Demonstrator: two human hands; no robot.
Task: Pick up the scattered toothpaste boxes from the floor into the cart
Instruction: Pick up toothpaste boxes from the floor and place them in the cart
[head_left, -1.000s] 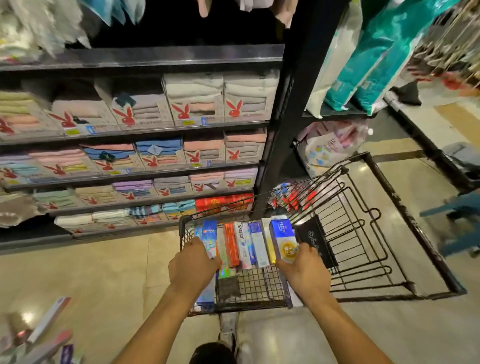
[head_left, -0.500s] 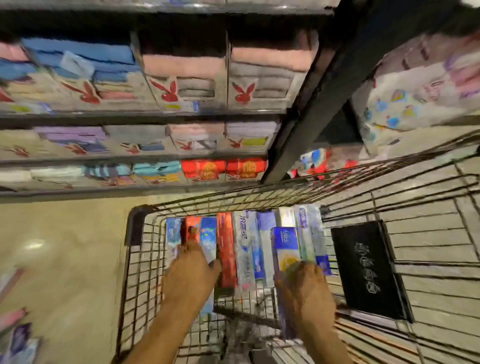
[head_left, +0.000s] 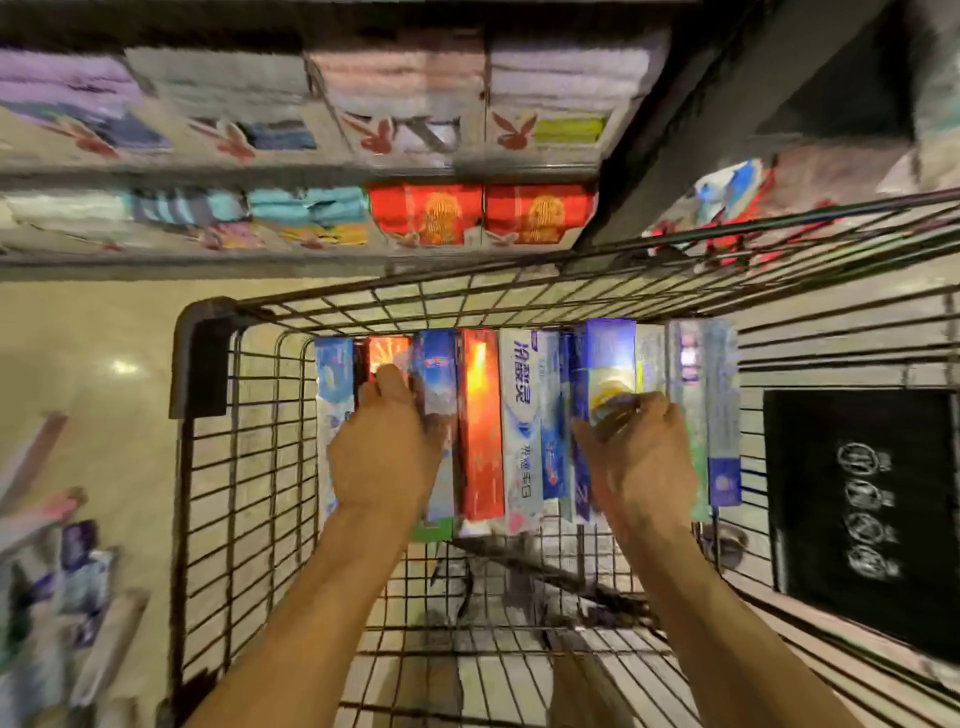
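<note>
toothpaste boxes (head_left: 519, 426): colourful row inside wire cart (head_left: 200, 358) | floor boxes (head_left: 78, 582): scattered, blurred

Lighting: dim and warm overall, and the upper shelving (head_left: 779, 78) beyond the cart (head_left: 202, 358) sat in deep shadow.

Glare: a white spot shone on the glossy floor (head_left: 122, 368) left of the cart. Inside the cart an orange flare burned out the red box (head_left: 480, 395), and a pale sheen washed the blue box (head_left: 605, 353).

Blur: heavy motion smear covered the stocked shelves (head_left: 415, 130) beyond the cart and the scattered boxes (head_left: 62, 597) left of it. The left hand (head_left: 384, 452) and right hand (head_left: 639, 457) were soft-edged. Print on the white box (head_left: 522, 415) was legible.

Distortion: the cart wires bowed outward towards the frame edges.
</note>
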